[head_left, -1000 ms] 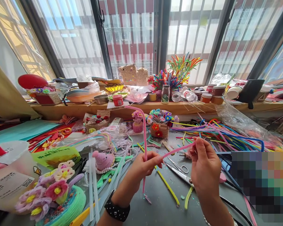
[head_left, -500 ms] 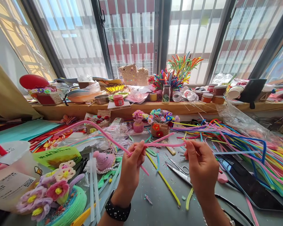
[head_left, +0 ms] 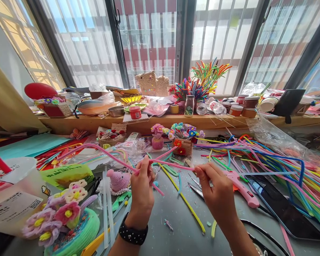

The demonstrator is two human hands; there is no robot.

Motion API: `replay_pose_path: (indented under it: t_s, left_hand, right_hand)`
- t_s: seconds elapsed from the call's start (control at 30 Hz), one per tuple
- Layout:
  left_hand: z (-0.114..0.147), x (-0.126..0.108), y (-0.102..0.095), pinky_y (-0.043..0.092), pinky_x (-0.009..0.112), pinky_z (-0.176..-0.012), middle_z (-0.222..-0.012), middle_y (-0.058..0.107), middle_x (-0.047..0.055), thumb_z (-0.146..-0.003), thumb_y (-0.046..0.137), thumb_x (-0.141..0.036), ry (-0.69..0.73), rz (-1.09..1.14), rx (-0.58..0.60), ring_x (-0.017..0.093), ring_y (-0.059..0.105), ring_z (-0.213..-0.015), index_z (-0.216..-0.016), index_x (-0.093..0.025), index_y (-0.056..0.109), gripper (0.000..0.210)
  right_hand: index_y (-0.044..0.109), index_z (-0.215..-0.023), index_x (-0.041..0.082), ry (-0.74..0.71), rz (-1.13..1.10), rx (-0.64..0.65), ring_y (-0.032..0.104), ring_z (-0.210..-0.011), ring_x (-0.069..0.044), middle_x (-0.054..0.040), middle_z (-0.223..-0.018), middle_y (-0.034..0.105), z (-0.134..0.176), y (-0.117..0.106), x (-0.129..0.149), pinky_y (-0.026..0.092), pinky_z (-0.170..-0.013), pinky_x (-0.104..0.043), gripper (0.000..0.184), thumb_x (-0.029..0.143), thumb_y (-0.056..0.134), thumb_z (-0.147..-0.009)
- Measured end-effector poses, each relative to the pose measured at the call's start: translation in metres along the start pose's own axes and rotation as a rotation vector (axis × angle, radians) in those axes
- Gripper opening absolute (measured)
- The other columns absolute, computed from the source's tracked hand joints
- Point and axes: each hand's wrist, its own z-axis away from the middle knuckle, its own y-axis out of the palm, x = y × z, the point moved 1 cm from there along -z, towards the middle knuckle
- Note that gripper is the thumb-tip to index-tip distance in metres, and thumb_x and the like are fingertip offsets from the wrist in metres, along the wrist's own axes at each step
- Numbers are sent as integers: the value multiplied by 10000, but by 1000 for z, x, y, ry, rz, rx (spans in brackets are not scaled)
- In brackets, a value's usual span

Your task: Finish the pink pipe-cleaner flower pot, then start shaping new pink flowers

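Observation:
Pink pipe cleaners are held between my hands above the grey table. My left hand, with a dark studded band at the wrist, pinches them where the strands cross; one long end arches to the left and a short end points down. My right hand pinches the tip of a pink strand pulled nearly straight to the right. Below my right hand lie scissors, partly hidden by it. A yellow pipe cleaner lies on the table between my hands.
A pink glue gun and a phone lie at right, beside many loose pipe cleaners. At left stand a drink cup and a fuzzy flower pot. Clear glue sticks lie near my left forearm. Jars line the sill.
Both hands have shifted left with the pink pipe cleaners, the right hand further and slightly lower. More of the glue gun now shows, while the scissors are more covered.

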Motion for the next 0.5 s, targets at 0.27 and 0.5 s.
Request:
replay_pose_path:
  t_s: [0.27,0.5]
  left_hand:
    - [-4,1,0,190,138,-357,-392,296,-113,-619,689,-335,33,-27,-6,10,200,-355,-513,-163,392,360]
    - [-4,-4,-4,196,145,-365,-432,322,-89,-692,607,-472,135,-92,-73,29,242,-390,-639,-151,554,330]
  right_hand:
    - [534,-638,188,292,-474,142,387,-504,-99,35,-560,414,-2,-2,8,297,-475,-225,302,362,427,-861]
    - [547,-702,184,571,-491,30,380,-483,-106,45,-522,413,0,3,-12,300,-466,-235,322,475,462,-812]
